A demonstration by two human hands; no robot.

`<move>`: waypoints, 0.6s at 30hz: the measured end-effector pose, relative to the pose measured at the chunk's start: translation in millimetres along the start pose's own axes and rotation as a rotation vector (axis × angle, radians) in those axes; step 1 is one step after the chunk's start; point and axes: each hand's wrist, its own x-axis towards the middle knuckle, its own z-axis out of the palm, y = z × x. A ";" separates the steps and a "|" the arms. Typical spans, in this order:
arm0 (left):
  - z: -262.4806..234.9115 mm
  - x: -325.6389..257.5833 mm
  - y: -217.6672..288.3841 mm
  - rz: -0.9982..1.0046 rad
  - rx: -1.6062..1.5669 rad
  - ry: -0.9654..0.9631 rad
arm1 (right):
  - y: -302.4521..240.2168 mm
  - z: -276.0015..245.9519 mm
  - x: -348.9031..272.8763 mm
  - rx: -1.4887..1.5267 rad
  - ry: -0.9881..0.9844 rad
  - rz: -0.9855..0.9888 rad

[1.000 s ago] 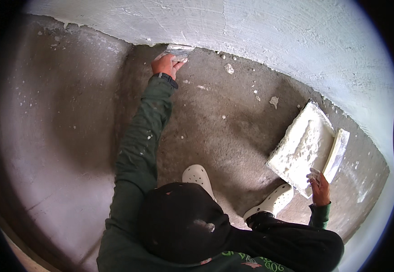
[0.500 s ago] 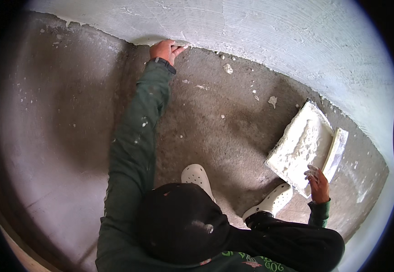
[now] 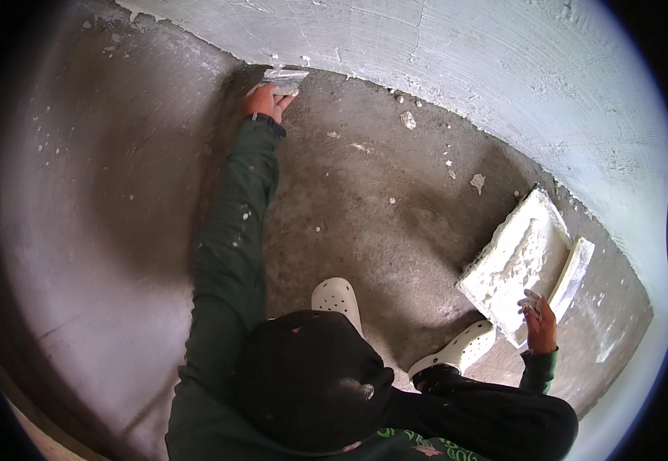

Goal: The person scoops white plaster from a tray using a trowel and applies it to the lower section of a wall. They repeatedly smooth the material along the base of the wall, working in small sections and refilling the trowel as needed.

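The wall [image 3: 457, 84] curves across the far side, the floor [image 3: 365, 223] below it. At their joint, far left, the left hand [image 3: 266, 100] presses a trowel [image 3: 284, 78]. On the right — near the wall's foot — the right hand [image 3: 540, 326] meets a loaded plaster board [image 3: 515, 265], a float [image 3: 572, 269] just beside it. Two clogs [image 3: 338, 296] [image 3: 457, 349] stand on the floor between the hands.

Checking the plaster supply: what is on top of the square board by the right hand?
The board carries a lumpy white plaster layer across its face; the right hand grips its near edge. The surface beneath is covered.
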 end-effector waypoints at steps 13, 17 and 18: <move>41.3 -35.9 82.3 0.150 0.076 -0.110 | 12.4 -1.1 4.8 0.031 -0.020 -0.025; -13.8 -32.1 79.6 0.113 0.082 -0.015 | 1.6 9.1 13.1 0.014 -0.043 -0.043; -39.0 -14.7 73.2 0.052 0.045 -0.013 | 0.9 12.7 15.9 0.007 -0.052 -0.048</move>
